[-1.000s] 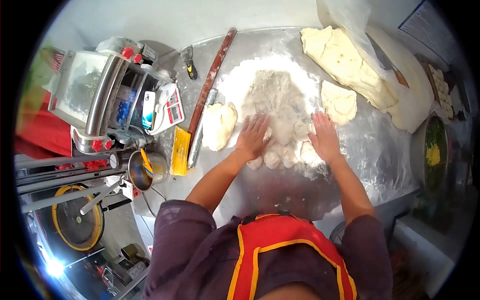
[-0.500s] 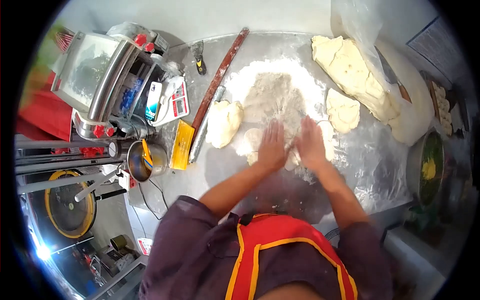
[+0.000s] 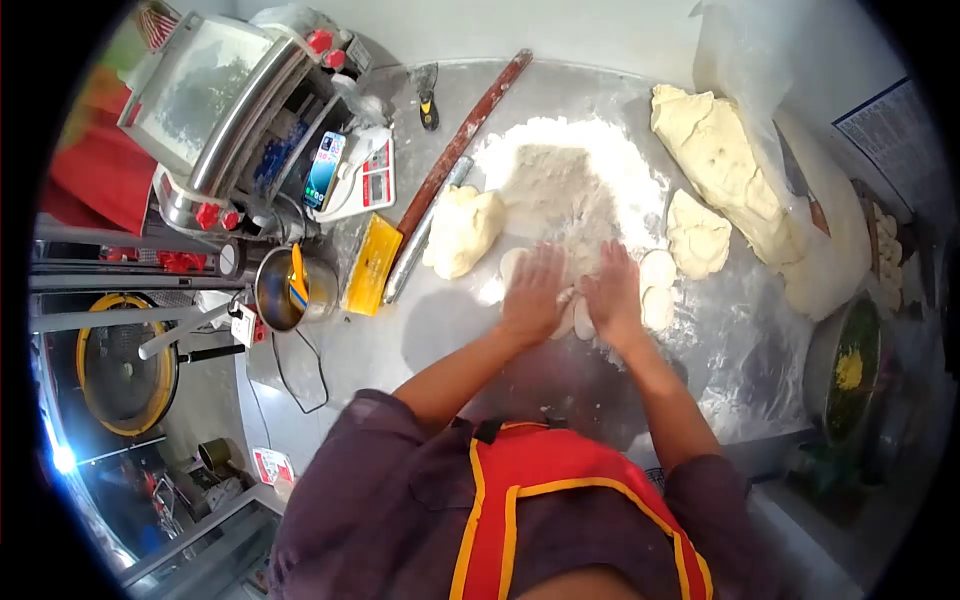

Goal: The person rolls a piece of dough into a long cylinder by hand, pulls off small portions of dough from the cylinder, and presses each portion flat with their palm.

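Looks like the flattening step—left hand (image 3: pixel 536 292) and right hand (image 3: pixel 613 292) both open, palms down over small dough pieces (image 3: pixel 584 319) beside the flour (image 3: pixel 640 190). Next press probably wants even weight.

Three larger dough lumps (image 3: pixel 463 232), two rods (image 3: pixel 462 147), one phone (image 3: pixel 323 171)

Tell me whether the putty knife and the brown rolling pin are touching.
Apart: the head view shows bare metal table between the putty knife and the brown rolling pin.
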A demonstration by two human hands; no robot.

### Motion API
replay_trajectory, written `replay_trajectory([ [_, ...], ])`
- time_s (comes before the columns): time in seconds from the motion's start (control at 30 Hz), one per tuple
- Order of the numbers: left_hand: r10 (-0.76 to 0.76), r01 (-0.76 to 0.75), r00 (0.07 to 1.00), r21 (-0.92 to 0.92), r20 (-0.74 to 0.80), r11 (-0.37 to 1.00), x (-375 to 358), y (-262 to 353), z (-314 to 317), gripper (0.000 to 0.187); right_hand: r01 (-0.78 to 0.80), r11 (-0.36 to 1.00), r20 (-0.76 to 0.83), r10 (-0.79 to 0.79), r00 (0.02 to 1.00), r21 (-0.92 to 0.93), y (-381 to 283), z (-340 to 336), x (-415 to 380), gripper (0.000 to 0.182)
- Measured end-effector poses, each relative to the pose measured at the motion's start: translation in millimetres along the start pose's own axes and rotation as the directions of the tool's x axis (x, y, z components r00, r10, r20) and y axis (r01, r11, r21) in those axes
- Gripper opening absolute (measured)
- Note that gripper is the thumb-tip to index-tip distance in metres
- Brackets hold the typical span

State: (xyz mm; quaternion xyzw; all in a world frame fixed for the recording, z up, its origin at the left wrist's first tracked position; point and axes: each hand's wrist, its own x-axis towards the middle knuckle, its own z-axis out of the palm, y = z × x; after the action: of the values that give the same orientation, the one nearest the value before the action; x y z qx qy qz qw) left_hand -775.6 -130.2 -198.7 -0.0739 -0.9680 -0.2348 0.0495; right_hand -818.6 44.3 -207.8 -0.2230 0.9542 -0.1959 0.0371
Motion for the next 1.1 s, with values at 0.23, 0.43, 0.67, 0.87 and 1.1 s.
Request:
replay_trajectory([
  [0.23, -0.033, 0.034, 0.999, 0.103, -0.015, 0.994, -28.5, -24.1, 9.2, 0.068, 0.064, 0.998, -0.037, -0.064, 0.997, 0.008, -33.5, 20.4, 3.6, 0.074],
  [0.43, -0.042, 0.042, 0.999, 0.120, -0.004, 0.992, -22.5, -24.3, 12.9, 0.061, 0.080, 0.996, -0.039, -0.079, 0.996, 0.039, -23.4, 25.3, 19.6, 0.068],
  [0.67, -0.266, 0.264, 0.964, -0.145, 0.008, 0.954, 8.3, -54.1, -13.8, 0.047, 0.083, 0.996, -0.004, -0.083, 0.997, 0.032, -7.1, 5.2, 41.3, 0.047],
  [0.87, -0.247, 0.359, 0.867, -0.199, 0.432, 0.912, 41.1, -50.1, -66.1, 0.033, 0.004, 0.974, -0.062, 0.010, 0.998, 0.227, 5.1, -23.9, 26.7, 0.032],
  [1.1, -0.196, 0.270, 0.940, -0.260, 0.278, 0.927, 62.9, -38.5, -12.4, 0.046, -0.114, 0.977, -0.031, 0.121, 0.992, 0.182, 47.6, -20.8, 36.5, 0.048],
])
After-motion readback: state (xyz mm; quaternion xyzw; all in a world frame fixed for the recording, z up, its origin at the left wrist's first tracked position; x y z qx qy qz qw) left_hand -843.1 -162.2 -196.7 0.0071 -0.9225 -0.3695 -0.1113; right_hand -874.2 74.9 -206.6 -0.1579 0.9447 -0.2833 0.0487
